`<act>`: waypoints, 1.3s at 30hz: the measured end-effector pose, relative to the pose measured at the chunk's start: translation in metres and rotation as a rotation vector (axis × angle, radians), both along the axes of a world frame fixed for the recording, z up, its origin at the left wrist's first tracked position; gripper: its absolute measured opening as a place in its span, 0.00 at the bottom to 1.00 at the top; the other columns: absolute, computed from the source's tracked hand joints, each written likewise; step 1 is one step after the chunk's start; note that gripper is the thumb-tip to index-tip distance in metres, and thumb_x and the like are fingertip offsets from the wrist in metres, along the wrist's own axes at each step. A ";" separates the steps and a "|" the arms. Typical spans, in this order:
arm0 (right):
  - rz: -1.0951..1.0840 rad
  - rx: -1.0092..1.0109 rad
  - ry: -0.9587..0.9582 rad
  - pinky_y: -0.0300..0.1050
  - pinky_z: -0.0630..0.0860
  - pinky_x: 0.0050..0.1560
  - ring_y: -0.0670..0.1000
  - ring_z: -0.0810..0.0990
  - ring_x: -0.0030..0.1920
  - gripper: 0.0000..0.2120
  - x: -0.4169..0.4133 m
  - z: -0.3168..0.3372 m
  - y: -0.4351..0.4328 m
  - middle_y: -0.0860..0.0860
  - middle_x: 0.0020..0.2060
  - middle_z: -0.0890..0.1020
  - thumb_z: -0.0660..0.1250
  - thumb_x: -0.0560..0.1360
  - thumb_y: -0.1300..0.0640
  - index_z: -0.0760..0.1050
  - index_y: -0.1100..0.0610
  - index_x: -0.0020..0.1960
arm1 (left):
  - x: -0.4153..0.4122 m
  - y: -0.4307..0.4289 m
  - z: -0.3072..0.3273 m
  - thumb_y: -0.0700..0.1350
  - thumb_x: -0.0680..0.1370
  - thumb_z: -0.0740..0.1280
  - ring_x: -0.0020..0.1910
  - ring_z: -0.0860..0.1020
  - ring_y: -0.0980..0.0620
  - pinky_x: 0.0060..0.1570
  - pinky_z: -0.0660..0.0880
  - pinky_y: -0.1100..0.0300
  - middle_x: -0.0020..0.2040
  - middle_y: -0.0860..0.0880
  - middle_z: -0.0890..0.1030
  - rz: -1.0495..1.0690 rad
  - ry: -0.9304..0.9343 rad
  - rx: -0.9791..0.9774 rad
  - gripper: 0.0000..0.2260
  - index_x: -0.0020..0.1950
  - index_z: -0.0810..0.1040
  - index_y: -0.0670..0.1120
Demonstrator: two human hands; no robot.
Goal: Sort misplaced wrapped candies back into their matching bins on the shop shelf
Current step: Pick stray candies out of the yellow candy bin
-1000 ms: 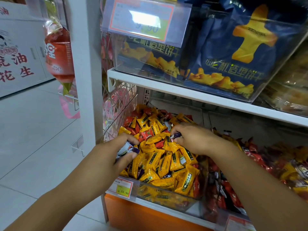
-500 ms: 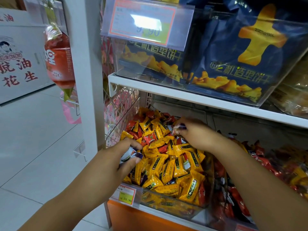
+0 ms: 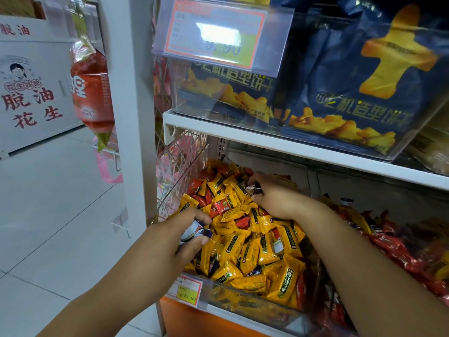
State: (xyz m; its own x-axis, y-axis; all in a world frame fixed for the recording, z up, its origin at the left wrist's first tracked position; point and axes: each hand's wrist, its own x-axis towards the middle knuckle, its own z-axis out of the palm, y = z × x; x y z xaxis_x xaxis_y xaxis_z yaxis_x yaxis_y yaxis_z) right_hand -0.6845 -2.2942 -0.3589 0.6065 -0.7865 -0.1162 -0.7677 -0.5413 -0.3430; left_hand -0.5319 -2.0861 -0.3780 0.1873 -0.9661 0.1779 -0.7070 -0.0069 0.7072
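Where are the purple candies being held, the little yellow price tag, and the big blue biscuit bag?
purple candies (image 3: 195, 231): head view, on the white-and-purple wrapper.
price tag (image 3: 186, 295): head view, on its yellow patch.
blue biscuit bag (image 3: 340, 69): head view, on the dark blue front beside the yellow shape.

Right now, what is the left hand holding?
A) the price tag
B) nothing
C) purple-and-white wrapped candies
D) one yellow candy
C: the left hand grips purple-and-white wrapped candies above the front left of the clear bin, while the right hand pinches a dark wrapped candy further back.
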 end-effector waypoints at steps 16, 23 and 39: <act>-0.083 0.062 -0.102 0.37 0.67 0.27 0.46 0.69 0.30 0.17 -0.008 0.006 0.010 0.49 0.38 0.74 0.56 0.83 0.52 0.65 0.53 0.71 | -0.002 0.005 0.007 0.53 0.78 0.65 0.39 0.76 0.57 0.37 0.72 0.66 0.44 0.67 0.74 0.025 0.002 -0.003 0.07 0.53 0.72 0.65; -0.150 0.024 -0.238 0.43 0.70 0.54 0.55 0.78 0.58 0.20 -0.007 0.019 0.010 0.52 0.67 0.74 0.56 0.83 0.50 0.62 0.49 0.74 | 0.002 0.005 0.005 0.52 0.77 0.66 0.33 0.75 0.59 0.34 0.71 0.67 0.39 0.63 0.77 0.039 0.028 -0.017 0.07 0.53 0.72 0.64; 0.055 -0.058 0.068 0.46 0.75 0.55 0.54 0.76 0.60 0.25 0.035 0.010 0.000 0.53 0.66 0.74 0.64 0.77 0.41 0.69 0.51 0.70 | 0.007 0.007 0.006 0.52 0.78 0.65 0.34 0.74 0.58 0.34 0.71 0.65 0.36 0.54 0.77 0.040 0.062 -0.015 0.07 0.53 0.71 0.64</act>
